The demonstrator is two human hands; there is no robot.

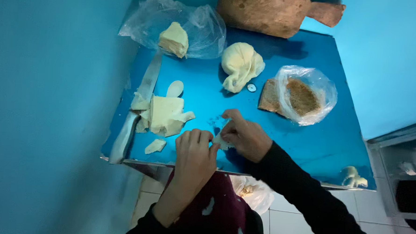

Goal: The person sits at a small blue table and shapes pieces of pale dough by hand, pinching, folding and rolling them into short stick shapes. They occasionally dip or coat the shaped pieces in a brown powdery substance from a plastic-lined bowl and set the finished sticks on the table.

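Both hands meet at the near edge of the blue table (pixel 309 149), pinching 1 small pale piece of dough (pixel 222 142) between them: the left hand (pixel 194 154) curls its fingertips against it, and the right hand (pixel 245 138) closes over it from above. Just left lies a cut block of pale dough (pixel 165 114), with a long knife (pixel 134 114) beside it. At the far side, 1 clear plastic bag (pixel 207 30) holds a pale wedge (pixel 174 39). Another clear bag (pixel 312 96) holds brown crumbly filling (pixel 302 97), resting on a brown slab (pixel 268 96). Between the 2 bags sits a knotted dough ball (pixel 240 64).
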